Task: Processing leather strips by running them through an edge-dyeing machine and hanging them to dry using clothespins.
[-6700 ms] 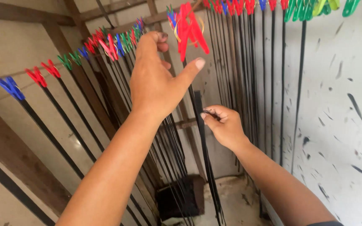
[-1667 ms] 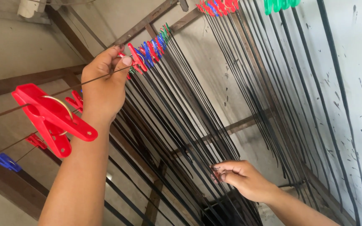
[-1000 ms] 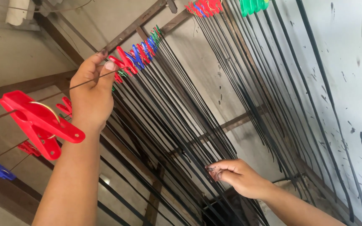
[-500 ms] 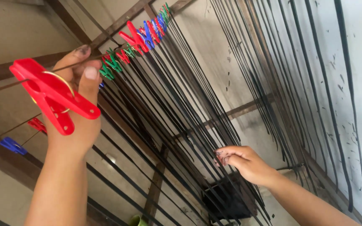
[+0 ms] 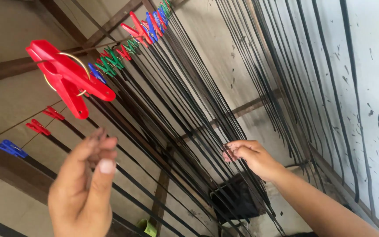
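Head view: the left hand point(image 5: 82, 188) hangs low in the foreground, fingers loosely bunched and holding nothing, just below a big red clothespin point(image 5: 66, 79) with a brass ring, clipped on the wire point(image 5: 5, 68). The right hand point(image 5: 248, 156) is pinched on the black strips point(image 5: 189, 105) hanging in a dense curtain, too many to count, beside the paint-flecked wall point(image 5: 373, 66). Down low sits a dark container point(image 5: 237, 204), contents unreadable, while nearer pegs count two small red point(image 5: 44, 120) and one blue point(image 5: 12, 149).

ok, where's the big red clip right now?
Head view, upper left: the big red clip hangs on the wire, above the left hand, beside small green clips.
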